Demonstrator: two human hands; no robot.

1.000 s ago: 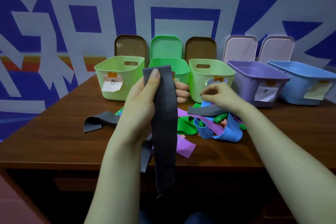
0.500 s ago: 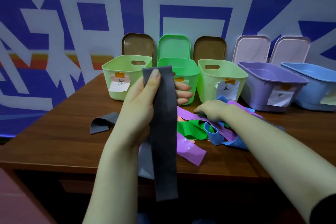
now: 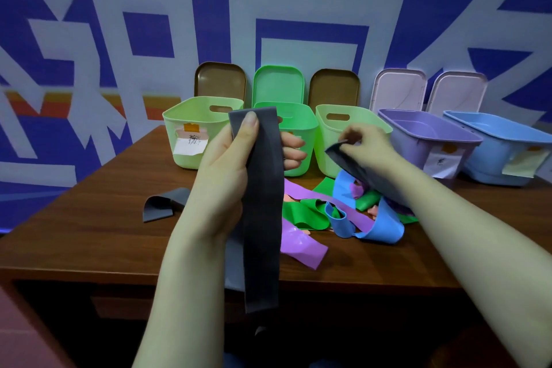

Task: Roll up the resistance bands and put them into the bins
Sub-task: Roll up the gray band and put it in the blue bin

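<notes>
The left hand (image 3: 230,176) clasps a long dark grey rubber resistance band (image 3: 264,218) near its top end, with the thumb flat on the front and the fingers curled round behind. The strip is held upright in the near middle of the scene and hangs unrolled down past the near edge of the brown wooden table (image 3: 89,233). To its right, the right hand (image 3: 369,148) pinches the end of a second grey band (image 3: 352,167) between thumb and fingertips, lifted above a tangled heap of purple, green and blue bands (image 3: 301,213) lying on the table. A third grey band (image 3: 161,205), folded over, lies on the table to the left of the left wrist. Along the far side stand five open plastic bins with paper labels: a pale green bin (image 3: 179,118), a bright green bin (image 3: 301,119), a second pale green bin (image 3: 327,140), a purple bin (image 3: 412,143) and a blue bin (image 3: 490,152). Behind them, lids (image 3: 219,79) lean against the blue-and-white wall (image 3: 149,9).
</notes>
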